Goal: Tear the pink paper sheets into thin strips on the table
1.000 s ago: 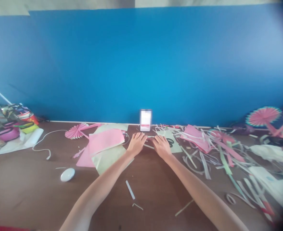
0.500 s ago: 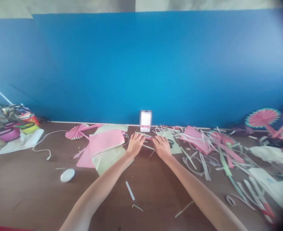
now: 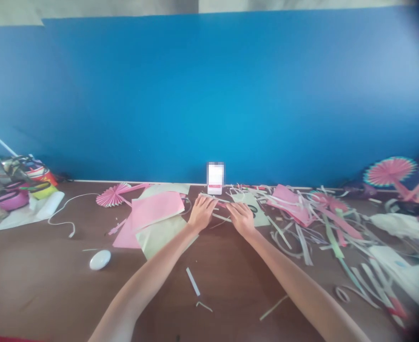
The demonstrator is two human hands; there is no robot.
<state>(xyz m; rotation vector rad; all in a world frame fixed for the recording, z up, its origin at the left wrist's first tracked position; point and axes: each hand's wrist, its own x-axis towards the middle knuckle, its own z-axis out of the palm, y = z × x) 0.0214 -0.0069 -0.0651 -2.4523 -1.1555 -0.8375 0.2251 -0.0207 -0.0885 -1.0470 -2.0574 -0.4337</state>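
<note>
My left hand [image 3: 202,212] and my right hand [image 3: 241,218] are close together above the far middle of the table. Between them shows a short stretch of a narrow pink paper strip [image 3: 221,204]; the fingers of both hands are bent down over its ends. The fingertips are partly hidden, and the strip's full shape is covered by the hands. Pale paper strips [image 3: 222,218] lie just under and between the hands. Beside my right hand, the dark handles of scissors [image 3: 253,209] rest on a pale green sheet [image 3: 262,219].
A phone [image 3: 215,178] stands upright against the blue wall. Pink sheets [image 3: 157,209] and a folded pink paper fan [image 3: 110,195] lie left. Tangled paper strips [image 3: 304,244] spread over the right side. A white computer mouse [image 3: 100,260] sits front left.
My right hand has shifted slightly to the right, its fingers lying closer together. The thin strip below the hands now looks curved. My left hand is almost unmoved.
</note>
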